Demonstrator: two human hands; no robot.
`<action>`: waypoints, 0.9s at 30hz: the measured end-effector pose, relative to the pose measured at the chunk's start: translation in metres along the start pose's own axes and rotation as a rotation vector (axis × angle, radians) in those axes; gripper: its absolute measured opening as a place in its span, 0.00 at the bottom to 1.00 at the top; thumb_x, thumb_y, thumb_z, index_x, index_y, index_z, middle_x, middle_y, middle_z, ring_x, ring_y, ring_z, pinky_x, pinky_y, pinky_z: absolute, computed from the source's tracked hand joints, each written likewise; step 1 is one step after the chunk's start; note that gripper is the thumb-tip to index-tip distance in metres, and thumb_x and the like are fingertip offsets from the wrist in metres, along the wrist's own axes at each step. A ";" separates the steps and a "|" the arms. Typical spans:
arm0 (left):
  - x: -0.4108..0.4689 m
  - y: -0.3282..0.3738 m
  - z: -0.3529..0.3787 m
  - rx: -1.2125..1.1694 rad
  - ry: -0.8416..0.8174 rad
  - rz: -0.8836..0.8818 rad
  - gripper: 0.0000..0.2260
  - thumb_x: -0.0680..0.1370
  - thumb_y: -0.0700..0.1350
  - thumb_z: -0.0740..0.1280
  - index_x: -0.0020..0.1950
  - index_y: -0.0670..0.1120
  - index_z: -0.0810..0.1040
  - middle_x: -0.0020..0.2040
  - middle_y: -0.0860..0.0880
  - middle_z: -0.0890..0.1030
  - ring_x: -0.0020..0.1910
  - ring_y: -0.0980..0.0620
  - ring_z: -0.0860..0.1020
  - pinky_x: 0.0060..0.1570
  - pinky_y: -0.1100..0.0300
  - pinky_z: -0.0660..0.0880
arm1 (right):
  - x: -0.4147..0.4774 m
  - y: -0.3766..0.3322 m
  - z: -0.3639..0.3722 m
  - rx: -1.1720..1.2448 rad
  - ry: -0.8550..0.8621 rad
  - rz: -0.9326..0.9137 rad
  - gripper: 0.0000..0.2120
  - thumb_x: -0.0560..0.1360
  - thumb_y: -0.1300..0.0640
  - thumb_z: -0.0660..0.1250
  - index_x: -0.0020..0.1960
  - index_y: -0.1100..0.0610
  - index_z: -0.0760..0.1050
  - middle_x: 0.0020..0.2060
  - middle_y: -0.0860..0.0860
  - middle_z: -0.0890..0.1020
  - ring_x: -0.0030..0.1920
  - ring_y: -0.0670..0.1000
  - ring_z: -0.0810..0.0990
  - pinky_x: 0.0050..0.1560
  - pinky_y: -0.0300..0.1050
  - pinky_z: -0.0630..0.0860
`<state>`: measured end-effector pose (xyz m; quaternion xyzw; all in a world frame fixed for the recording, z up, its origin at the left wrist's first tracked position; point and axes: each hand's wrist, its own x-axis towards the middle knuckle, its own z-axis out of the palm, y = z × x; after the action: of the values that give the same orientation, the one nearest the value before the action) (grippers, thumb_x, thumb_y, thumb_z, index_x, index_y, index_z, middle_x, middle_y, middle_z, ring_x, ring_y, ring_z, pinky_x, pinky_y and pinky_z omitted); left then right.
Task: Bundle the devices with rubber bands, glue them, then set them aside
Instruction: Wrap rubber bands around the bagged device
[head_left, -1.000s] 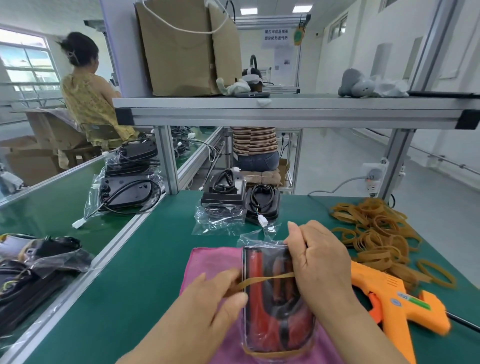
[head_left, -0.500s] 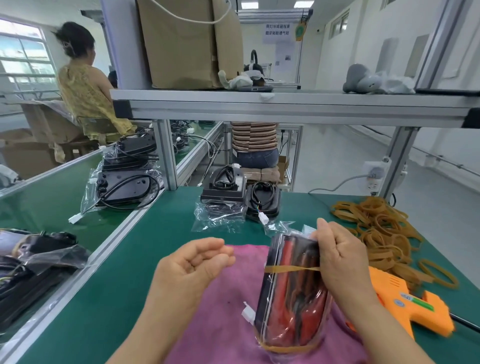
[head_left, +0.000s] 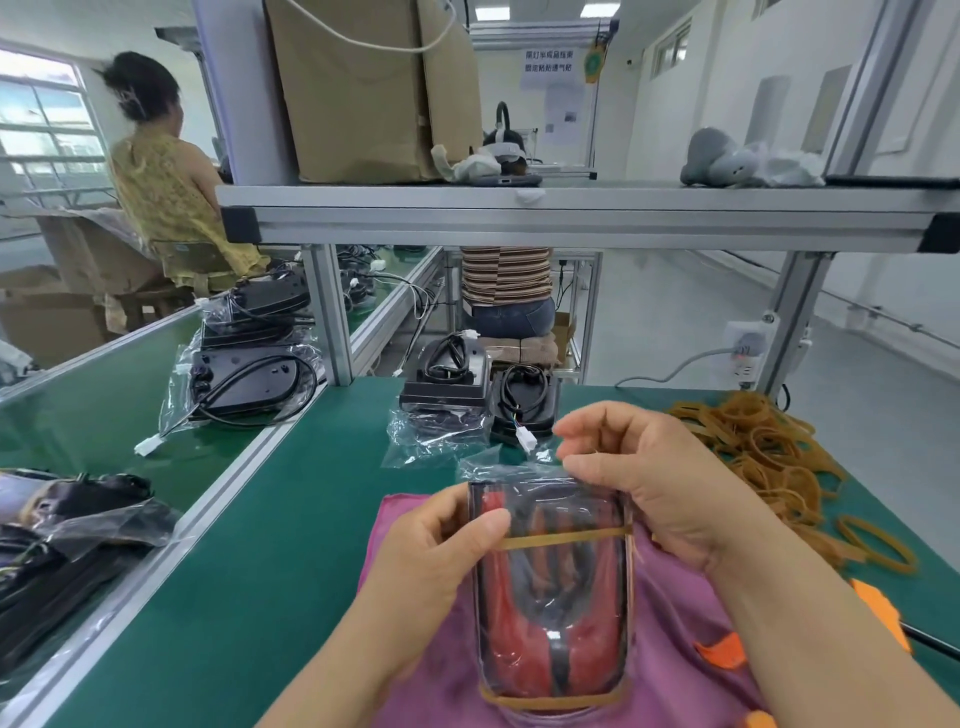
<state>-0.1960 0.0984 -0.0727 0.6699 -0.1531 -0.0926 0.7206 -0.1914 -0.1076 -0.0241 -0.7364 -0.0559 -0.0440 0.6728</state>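
The bare left forearm comes in from 7 o'clock and runs toward 1 o'clock, wrist nearly straight. The left hand (head_left: 431, 561) grips the device (head_left: 556, 623) at its 9 o'clock edge. Its thumb lies across the front near the top and points to 3 o'clock, while the fingers wrap behind, out of sight. The bare right forearm enters from 5 o'clock and slants toward 11 o'clock. The right hand (head_left: 654, 493) holds the device at its 1 o'clock corner, the heel against that edge. Its thumb points to 9 o'clock along the top. The index finger curls above the thumb, just apart from it, and the other fingers are hidden.
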 end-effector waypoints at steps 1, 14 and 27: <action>0.000 -0.001 -0.002 -0.010 -0.002 -0.001 0.09 0.74 0.48 0.71 0.51 0.46 0.84 0.47 0.47 0.84 0.46 0.51 0.81 0.54 0.51 0.78 | 0.001 -0.002 0.001 0.016 0.020 -0.016 0.15 0.70 0.73 0.72 0.41 0.53 0.84 0.36 0.48 0.84 0.38 0.44 0.82 0.42 0.35 0.78; 0.002 0.000 -0.009 -0.060 0.031 0.069 0.16 0.67 0.52 0.74 0.49 0.43 0.84 0.47 0.39 0.82 0.46 0.41 0.79 0.56 0.38 0.77 | 0.007 0.013 -0.011 0.250 0.251 0.106 0.08 0.75 0.50 0.69 0.46 0.54 0.82 0.44 0.51 0.85 0.46 0.48 0.82 0.50 0.45 0.80; 0.011 0.004 -0.031 0.726 -0.143 0.566 0.26 0.66 0.38 0.78 0.61 0.54 0.78 0.64 0.62 0.77 0.67 0.62 0.73 0.67 0.66 0.67 | 0.003 0.031 0.000 0.028 0.007 0.368 0.13 0.79 0.50 0.66 0.46 0.60 0.79 0.44 0.58 0.81 0.45 0.55 0.79 0.50 0.56 0.76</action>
<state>-0.1749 0.1241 -0.0690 0.8024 -0.4019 0.1214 0.4241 -0.1843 -0.1105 -0.0540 -0.7247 0.0815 0.0781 0.6798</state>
